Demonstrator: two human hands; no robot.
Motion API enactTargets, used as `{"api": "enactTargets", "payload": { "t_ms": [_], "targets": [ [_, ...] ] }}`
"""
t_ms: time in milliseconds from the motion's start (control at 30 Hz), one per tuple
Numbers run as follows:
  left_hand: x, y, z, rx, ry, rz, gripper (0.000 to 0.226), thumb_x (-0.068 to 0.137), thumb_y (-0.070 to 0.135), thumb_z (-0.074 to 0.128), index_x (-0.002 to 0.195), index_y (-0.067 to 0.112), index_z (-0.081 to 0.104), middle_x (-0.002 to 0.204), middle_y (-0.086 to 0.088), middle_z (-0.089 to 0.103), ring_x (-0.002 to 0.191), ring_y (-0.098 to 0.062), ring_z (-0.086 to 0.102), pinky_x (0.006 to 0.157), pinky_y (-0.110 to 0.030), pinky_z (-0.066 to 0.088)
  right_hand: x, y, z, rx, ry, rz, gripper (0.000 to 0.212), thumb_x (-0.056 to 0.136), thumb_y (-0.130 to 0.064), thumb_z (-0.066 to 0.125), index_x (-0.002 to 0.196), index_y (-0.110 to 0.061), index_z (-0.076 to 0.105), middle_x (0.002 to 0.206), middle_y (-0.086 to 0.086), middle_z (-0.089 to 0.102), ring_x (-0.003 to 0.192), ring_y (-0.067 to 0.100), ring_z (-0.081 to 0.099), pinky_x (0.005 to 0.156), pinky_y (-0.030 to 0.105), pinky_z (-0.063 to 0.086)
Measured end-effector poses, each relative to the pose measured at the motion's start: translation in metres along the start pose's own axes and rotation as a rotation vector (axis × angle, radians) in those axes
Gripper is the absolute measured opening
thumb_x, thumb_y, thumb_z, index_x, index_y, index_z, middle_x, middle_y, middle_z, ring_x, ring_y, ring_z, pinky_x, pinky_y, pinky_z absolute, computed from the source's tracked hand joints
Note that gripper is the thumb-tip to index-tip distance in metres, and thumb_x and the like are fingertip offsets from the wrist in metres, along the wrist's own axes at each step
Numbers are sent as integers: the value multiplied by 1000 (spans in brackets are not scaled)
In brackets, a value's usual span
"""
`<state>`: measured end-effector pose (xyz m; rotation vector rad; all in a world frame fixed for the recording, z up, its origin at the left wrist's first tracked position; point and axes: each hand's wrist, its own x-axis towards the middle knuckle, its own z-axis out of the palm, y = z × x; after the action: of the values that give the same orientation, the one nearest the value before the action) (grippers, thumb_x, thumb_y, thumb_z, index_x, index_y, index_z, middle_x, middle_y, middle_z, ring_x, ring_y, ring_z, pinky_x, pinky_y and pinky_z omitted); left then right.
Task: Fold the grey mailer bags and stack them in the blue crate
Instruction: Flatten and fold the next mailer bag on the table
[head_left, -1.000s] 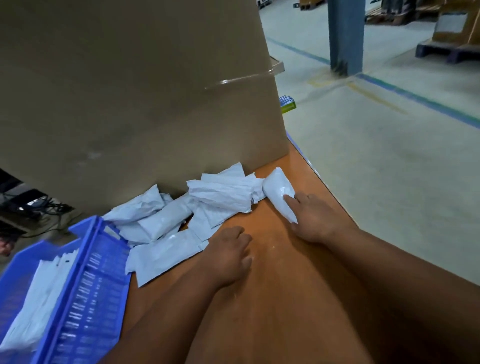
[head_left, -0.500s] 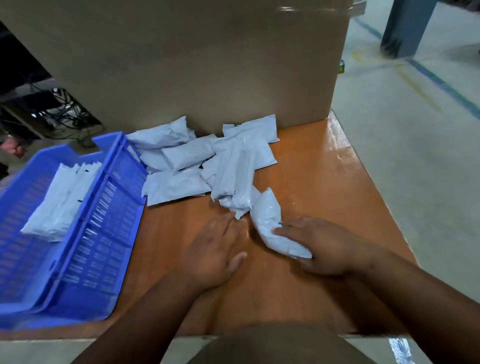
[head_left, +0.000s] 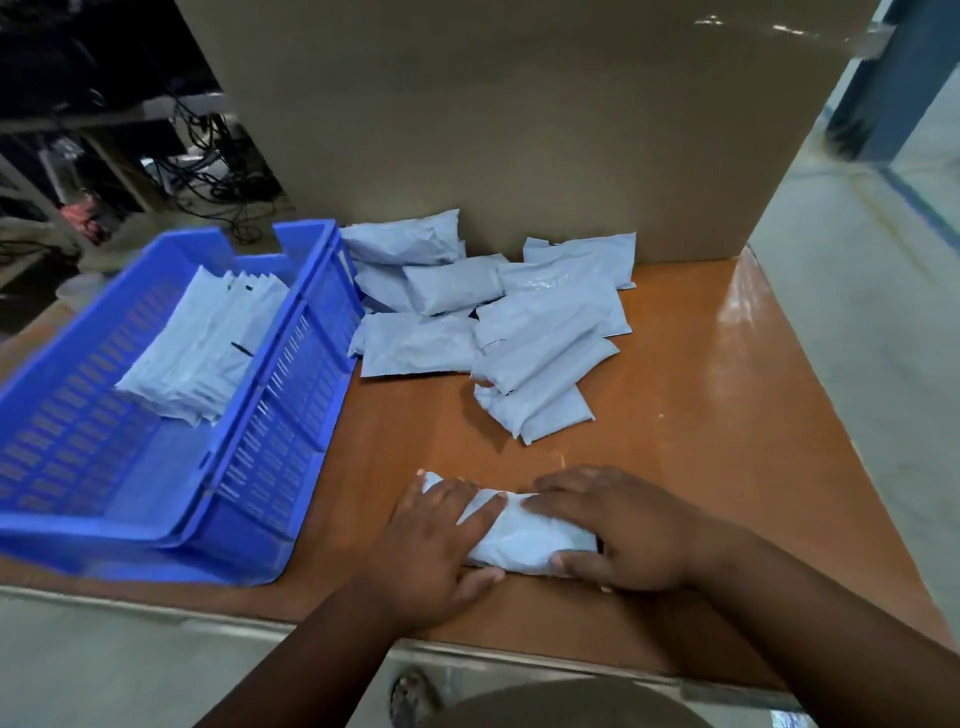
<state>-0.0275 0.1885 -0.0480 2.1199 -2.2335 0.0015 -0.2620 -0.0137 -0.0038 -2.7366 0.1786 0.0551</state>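
1. I see one grey mailer bag (head_left: 524, 540) lying across the near part of the orange-brown desk (head_left: 701, 415), close to its front edge, with both hands on it.
2. My left hand (head_left: 431, 551) lies flat over the bag's left end, its fingers extended across the top and the thumb stretched along the bag's near edge; this grip presses more than it clasps.
3. My right hand (head_left: 623, 530) covers the bag's right end, its fingers curved over the far side and the thumb tucked against the near side, so this grip closes round the bag.
4. The two sets of fingertips nearly meet over the middle of the bag.
5. A loose pile of grey mailer bags (head_left: 498, 322) lies farther back on the desk, well apart from the hands, with several bags overlapping one another and the rearmost ones just beside the cardboard box (head_left: 493, 119).
6. The cardboard box stands tall along the back of the desk.
7. The blue crate (head_left: 280, 415) sits on the left of the desk, its slotted right wall just beside the pile.
8. Inside the crate, a row of folded mailer bags (head_left: 208, 343) leans together towards the far end.
9. Beyond the crate, cables (head_left: 208, 171) hang in a dark area behind the desk.
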Motion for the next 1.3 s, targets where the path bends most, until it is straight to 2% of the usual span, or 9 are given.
{"api": "enactTargets", "payload": {
  "t_ms": [167, 300, 400, 533, 667, 833, 967, 1167, 1300],
  "targets": [
    [9, -2, -7, -14, 108, 19, 85, 96, 82, 44, 160, 26, 43, 152, -5, 50, 145, -26, 44, 123, -67, 21, 52, 6, -16, -220, 356, 213, 63, 100, -58, 54, 158, -36, 40, 165, 3, 37, 149, 26, 36, 113, 48, 44],
    [38, -27, -25, -104, 191, -46, 79, 100, 76, 44, 158, 22, 44, 158, -5, 47, 149, -26, 40, 123, -59, 29, 114, 7, -20, -327, 189, 340, 76, 102, -60, 48, 166, -45, 8, 177, 3, -7, 163, 28, -5, 127, 60, 18],
    [68, -48, -33, -89, 175, -135, 76, 101, 66, 45, 162, 21, 36, 168, -8, 35, 155, -28, 32, 125, -52, 30, 140, 23, -12, -308, 74, 452, 80, 103, -61, 46, 165, -48, -3, 174, 1, -24, 161, 29, -22, 126, 69, 10],
    [111, -63, -21, -96, 60, -106, 88, 96, 58, 48, 169, 20, 16, 177, -4, 12, 161, -23, 18, 128, -47, 26, 145, 41, 0, -270, 75, 482, 73, 107, -54, 42, 166, -45, 0, 176, 1, -16, 162, 29, -18, 126, 65, 16],
    [149, -73, 2, -134, -18, -90, 93, 92, 62, 41, 170, 23, 7, 178, -1, 8, 161, -23, 19, 128, -48, 25, 146, 66, -5, -309, 58, 522, 67, 110, -45, 38, 167, -42, 4, 177, 2, -12, 162, 28, -16, 129, 62, 11],
    [201, -78, -1, -61, -56, -78, 91, 100, 56, 49, 170, 24, 0, 178, 0, 2, 163, -22, 9, 132, -49, 6, 159, 115, -23, -350, 53, 529, 59, 113, -41, 32, 166, -45, 6, 177, 2, -10, 162, 28, -16, 128, 64, 10],
    [234, -82, -7, -29, -132, -78, 95, 100, 55, 52, 170, 24, -5, 178, -1, -1, 163, -24, 7, 132, -49, 10, 165, 151, -42, -388, 25, 554, 57, 113, -43, 33, 165, -48, 11, 178, 0, -6, 163, 25, -12, 129, 61, 9],
    [243, -83, -24, -28, -133, -69, 92, 99, 55, 55, 170, 22, 6, 177, -5, 12, 162, -26, 14, 130, -50, 20, 153, 151, -60, -365, 3, 510, 70, 106, -62, 41, 166, -45, 10, 177, 3, -8, 163, 28, -13, 128, 63, 8],
    [192, -68, -51, -120, -25, -105, 73, 101, 57, 53, 161, 21, 34, 164, -9, 39, 148, -30, 41, 120, -47, 37, 127, 102, -57, -204, 156, 461, 69, 103, -65, 42, 163, -43, 19, 177, 2, -8, 163, 28, -12, 129, 63, 8]
  ]
}}
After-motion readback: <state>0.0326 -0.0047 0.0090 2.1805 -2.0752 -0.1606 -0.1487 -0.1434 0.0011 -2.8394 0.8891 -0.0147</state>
